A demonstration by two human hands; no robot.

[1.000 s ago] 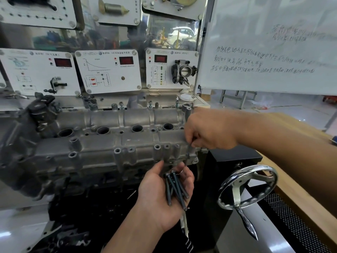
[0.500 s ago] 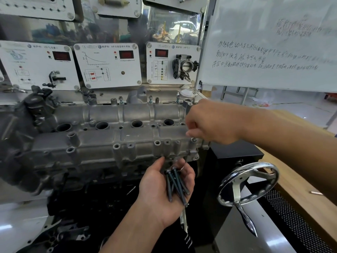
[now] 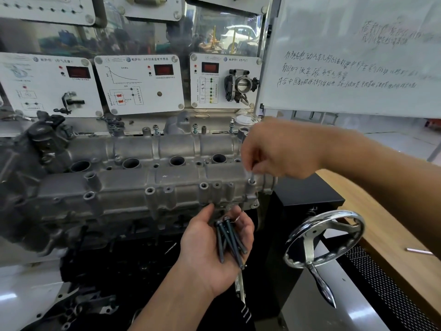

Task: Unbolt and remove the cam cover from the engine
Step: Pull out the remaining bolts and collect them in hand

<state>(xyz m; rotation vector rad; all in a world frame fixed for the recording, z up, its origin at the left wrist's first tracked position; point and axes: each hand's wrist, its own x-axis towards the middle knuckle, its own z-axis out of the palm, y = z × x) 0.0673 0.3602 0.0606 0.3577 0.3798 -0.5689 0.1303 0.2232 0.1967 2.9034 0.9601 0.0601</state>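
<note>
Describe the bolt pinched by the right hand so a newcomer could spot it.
Start at the grey cam cover across the middle and follow it to its right end. There the right hand pinches one bolt upright in its hole; unlike the dark bolts bundled in the left hand, it is still in the cover.

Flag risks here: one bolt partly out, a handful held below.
The right grip only pinches the partly raised grey bolt; if it slips, it may fall into an open round plug well of the grey cast-metal cam cover.
The left grip cradles long dark steel bolts loosely; one might roll off into the dark space below.
</note>
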